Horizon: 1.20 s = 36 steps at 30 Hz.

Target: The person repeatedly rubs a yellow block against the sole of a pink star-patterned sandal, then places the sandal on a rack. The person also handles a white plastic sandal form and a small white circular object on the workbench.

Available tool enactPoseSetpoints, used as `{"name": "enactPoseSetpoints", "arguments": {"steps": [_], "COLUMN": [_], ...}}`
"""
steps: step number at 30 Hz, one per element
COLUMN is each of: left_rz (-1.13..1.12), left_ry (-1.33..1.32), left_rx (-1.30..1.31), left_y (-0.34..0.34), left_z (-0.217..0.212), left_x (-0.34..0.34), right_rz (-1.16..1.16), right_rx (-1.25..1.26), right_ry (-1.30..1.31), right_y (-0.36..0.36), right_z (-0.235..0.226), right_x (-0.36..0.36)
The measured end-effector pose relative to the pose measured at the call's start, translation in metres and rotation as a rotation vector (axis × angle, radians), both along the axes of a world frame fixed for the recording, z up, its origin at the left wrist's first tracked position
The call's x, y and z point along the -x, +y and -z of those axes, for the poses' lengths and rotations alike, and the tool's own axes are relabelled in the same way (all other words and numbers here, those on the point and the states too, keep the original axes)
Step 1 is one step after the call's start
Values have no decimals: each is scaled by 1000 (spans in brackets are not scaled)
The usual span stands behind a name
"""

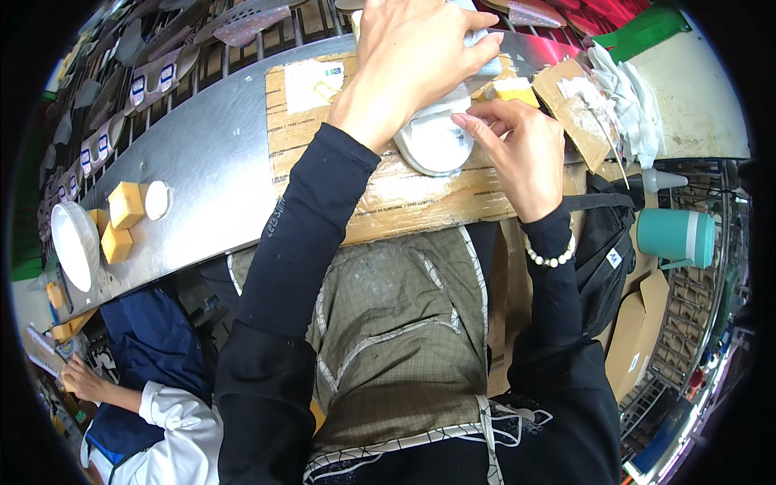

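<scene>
A pale white-and-light-blue shoe (440, 141) lies toe toward me on the tape-covered cardboard sheet (388, 202) at the bench edge. My left hand (416, 61) is closed over its far part, the fingers reaching across to the right side. Beside the toe, my right hand (521, 149) is closed, thumb tip against the shoe and fingers bent. Whatever those fingertips pinch is hidden. A yellow sponge (516, 91) sits just beyond the right hand.
Yellow sponge blocks (125, 204) and a white bowl (75, 245) stand at the bench's left. At right are a cardboard piece with white residue (578, 113), crumpled white cloths (626, 101) and a teal jug (676, 237). Shoe parts (153, 81) line a rack behind; a co-worker (162, 420) sits lower left.
</scene>
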<state>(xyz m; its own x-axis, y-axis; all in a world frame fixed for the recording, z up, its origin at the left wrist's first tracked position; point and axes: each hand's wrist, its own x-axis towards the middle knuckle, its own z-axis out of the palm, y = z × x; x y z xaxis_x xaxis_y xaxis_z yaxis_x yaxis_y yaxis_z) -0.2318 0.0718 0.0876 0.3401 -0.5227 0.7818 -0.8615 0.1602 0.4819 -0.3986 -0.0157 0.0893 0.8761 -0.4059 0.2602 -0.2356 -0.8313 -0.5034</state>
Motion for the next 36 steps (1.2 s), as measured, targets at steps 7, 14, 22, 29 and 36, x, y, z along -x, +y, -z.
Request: {"name": "enactPoseSetpoints", "arguments": {"steps": [7,14,22,29,36], "left_rz": [125,270,604,608,610], "left_ry": [193,393,782,726,770], "left_rx": [52,99,203,176,144], "left_y": [-2,-5,-5,-8,-2], "left_z": [5,10,17,19,15], "left_x": [1,1,5,1,6], "right_rz": [73,162,50,4,-32], "right_rx": [121,-34,-120,9,147], "right_ry": [-33,-62,-86,-4,-28], "right_y": [6,6,-11,-4,-1], "right_z": [3,1,2,1,4], "right_x": [1,24,17,2,3]}}
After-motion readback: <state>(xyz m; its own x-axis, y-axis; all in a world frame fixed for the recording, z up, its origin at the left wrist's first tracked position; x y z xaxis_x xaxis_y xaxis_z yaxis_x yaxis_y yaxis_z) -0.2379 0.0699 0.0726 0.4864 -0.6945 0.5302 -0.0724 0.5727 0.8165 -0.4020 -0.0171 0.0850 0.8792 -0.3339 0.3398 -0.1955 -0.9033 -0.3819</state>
